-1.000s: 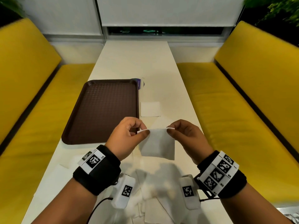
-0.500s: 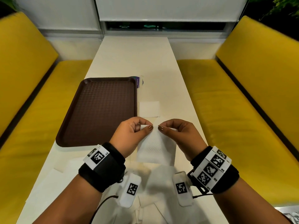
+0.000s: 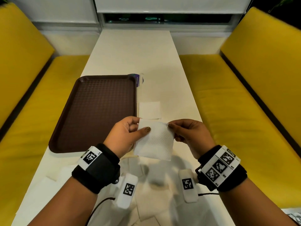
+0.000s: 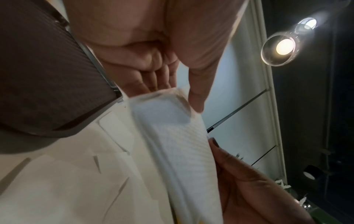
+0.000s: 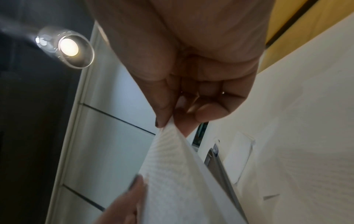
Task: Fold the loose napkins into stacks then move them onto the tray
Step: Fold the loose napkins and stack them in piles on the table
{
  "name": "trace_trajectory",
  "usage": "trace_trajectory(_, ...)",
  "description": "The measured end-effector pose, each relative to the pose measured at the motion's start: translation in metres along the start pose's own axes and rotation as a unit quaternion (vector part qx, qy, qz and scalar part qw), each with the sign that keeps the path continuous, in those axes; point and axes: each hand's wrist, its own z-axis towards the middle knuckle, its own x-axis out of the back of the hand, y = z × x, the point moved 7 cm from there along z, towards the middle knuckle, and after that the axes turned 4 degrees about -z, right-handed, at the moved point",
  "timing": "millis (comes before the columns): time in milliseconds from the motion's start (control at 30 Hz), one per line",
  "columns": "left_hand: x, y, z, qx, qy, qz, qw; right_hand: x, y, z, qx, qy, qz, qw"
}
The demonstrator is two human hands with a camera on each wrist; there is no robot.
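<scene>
A white embossed napkin (image 3: 155,142) hangs in the air above the table, folded to a small square. My left hand (image 3: 128,133) pinches its upper left corner, thumb on the front. My right hand (image 3: 185,133) pinches its upper right corner. In the left wrist view the napkin (image 4: 178,144) runs between my left fingers (image 4: 153,72) and my right thumb. In the right wrist view the napkin (image 5: 172,174) hangs from my thumb and forefinger. A folded napkin (image 3: 149,110) lies flat on the table beside the brown tray (image 3: 97,111), which holds nothing.
Several loose unfolded napkins (image 3: 154,201) lie on the white table (image 3: 135,51) under my wrists. A small purple-labelled packet (image 3: 138,79) sits at the tray's far right corner. Yellow bench seats (image 3: 244,95) flank the table on both sides.
My hands came together half a second ago, then moved apart again, each pinching a top corner. The napkin now hangs smaller, as a square.
</scene>
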Motion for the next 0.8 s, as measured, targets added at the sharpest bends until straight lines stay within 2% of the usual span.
trace_trajectory(100, 0.001, -0.008, 0.008, 0.017, 0.006, 0.017, 1.0, 0.001, 0.006, 0.013, -0.02, 0.003, 0.026, 0.999)
trace_trajectory(233, 0.011, -0.011, 0.023, -0.001, 0.063, 0.034, 0.997, -0.01, 0.026, 0.024, -0.095, -0.051, 0.031, 0.994)
trace_trajectory(300, 0.016, -0.01, 0.032, -0.007, 0.089, 0.037, 0.995, -0.015, 0.031, 0.03, -0.104, -0.062, 0.01, 0.993)
trace_trajectory(600, 0.043, -0.023, 0.052, 0.047, 0.168, 0.027, 0.984, 0.001, 0.021, 0.113, -0.091, 0.058, -0.014, 0.994)
trace_trajectory(800, 0.049, -0.037, 0.046, 0.064, 0.171, 0.02, 0.983, -0.002, 0.037, 0.159, -0.121, 0.049, -0.102, 0.986)
